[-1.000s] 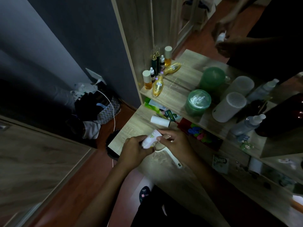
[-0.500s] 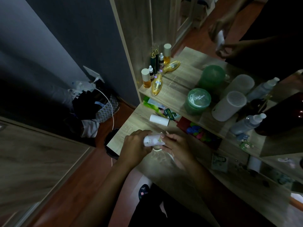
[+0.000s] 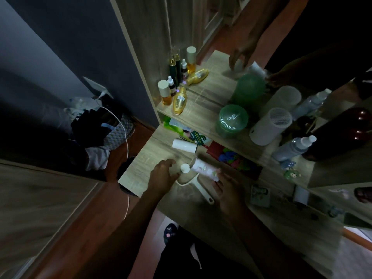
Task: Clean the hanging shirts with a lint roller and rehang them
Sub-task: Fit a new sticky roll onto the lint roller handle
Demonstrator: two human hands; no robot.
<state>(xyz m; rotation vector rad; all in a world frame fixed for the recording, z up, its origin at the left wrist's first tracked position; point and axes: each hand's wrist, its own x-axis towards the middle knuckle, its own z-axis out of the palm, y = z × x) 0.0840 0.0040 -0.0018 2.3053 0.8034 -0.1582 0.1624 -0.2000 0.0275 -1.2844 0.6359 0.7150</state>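
Observation:
A white lint roller handle [image 3: 202,191] lies on the wooden dressing table [image 3: 141,160], its round spindle end [image 3: 184,168] pointing up left. My right hand [image 3: 227,190] pinches the lower end of a patterned sticky roll [image 3: 202,168], which is tilted with its open mouth just beside the spindle end. My left hand [image 3: 163,176] sits left of the spindle with loosely curled fingers and holds nothing; its thumb is close to the handle's bent neck. No shirts are in view.
A spare white roll [image 3: 184,145] lies just behind. On the shelf above stand a green jar [image 3: 231,120], a white cylinder [image 3: 269,125], a spray bottle [image 3: 293,148] and small bottles [image 3: 171,91] before a mirror. A bag [image 3: 112,131] and a white cable sit on the floor at the left.
Both hands gripped the patterned roll together. Now my left hand has let go and my right hand has drawn the roll rightward, baring the spindle end.

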